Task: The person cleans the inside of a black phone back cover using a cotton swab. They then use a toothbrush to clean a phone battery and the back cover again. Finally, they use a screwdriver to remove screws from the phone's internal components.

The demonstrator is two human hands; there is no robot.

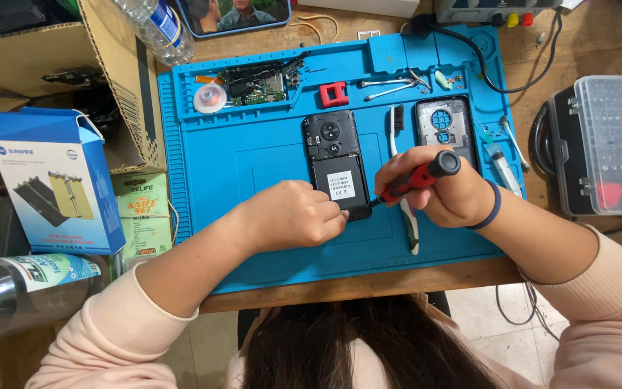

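Holding the red-and-black screwdriver (pixel 420 175) in your right hand (pixel 446 189), you've got fingers wrapped shut round the handle, tip angled down-left to the lower right corner of the phone (pixel 337 164). Keep that grip but lighten it; from the look of it the tip is at a screw or seam near the bottom edge, tho it's too small to tell which. Get the driver more upright before turning, otherwise I'd expect the bit to cam out & scar the plastic.

Left hand (pixel 298 214) is curled closed, fingertips pinching or pressing at the phone's bottom edge just beside the tip; can't tell if it holds a small part. Use it as a clamp: press the phone flat so it doesn't spin on the mat.

Phone lies back-side up, opened, near the centre of the blue work mat (pixel 253 166), long axis pointing away from you. Watch the white-handled brush (pixel 402 180) lying under your right wrist, touching or nearly so; a nudge could roll it into your work.

Further out: a rear cover frame (pixel 443 122) sits right of the brush, a circuit board (pixel 257 86) & red square tool (pixel 333 94) in the mat's top trays, tweezers (pixel 390 86) beside. Drop loose screws in a tray, not on the flat. A clear bit case (pixel 613 144) is off the mat to the right, boxes (pixel 55 180) to the left.
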